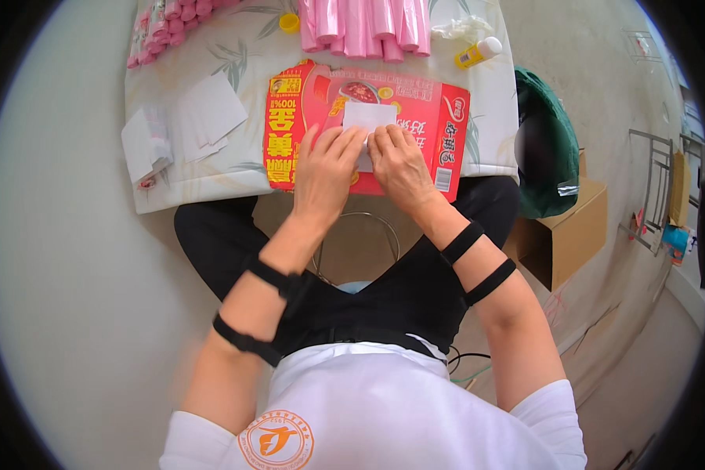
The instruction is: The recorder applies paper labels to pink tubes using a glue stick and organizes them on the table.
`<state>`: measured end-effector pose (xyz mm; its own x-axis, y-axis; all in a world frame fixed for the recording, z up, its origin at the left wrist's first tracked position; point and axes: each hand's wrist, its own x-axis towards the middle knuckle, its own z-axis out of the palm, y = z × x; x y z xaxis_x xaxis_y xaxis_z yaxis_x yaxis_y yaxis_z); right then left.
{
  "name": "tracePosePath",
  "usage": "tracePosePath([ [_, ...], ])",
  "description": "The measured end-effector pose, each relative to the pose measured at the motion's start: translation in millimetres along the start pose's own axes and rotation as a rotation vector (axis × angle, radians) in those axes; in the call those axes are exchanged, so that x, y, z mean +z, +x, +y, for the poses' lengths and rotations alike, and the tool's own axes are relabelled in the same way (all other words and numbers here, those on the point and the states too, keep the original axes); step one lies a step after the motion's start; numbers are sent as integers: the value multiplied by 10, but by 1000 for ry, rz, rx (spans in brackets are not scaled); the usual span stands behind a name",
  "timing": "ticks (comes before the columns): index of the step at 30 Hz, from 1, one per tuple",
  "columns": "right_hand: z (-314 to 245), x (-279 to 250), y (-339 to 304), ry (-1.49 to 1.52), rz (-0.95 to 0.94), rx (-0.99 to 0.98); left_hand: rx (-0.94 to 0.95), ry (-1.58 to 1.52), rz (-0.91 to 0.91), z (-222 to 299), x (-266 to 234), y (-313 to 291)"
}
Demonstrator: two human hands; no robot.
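Observation:
A small white paper slip (370, 116) lies on a flattened red and yellow printed cardboard piece (327, 86) at the table's near edge. My left hand (327, 166) and my right hand (402, 163) meet over the slip's lower part. The fingers of both are bent and drawn together, with thumbs and fingertips pinching the paper where they almost touch. A bit of white shows between the fingertips; the hands hide the slip's lower edge, so its fold or roll cannot be made out.
Loose white paper slips (213, 112) and a small paper stack (146, 147) lie left. Pink rolls (362, 27) are at the back, with more rolls (172, 23) farther left. A yellow cap (289, 23), a glue stick (478, 52), a green bag (552, 157) and a cardboard box (576, 231) surround the table.

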<state>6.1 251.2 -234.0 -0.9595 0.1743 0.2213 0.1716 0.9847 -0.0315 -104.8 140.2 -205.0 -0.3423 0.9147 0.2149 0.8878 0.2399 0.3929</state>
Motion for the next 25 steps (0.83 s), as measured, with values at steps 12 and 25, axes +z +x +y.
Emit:
tracePosePath([
  [12, -103, -449, 199, 204, 181, 122, -1006, -1575, 348, 558, -10, -267],
  [25, -677, -1664, 471, 289, 471, 34, -580, -1571, 461, 746, -1292, -282],
])
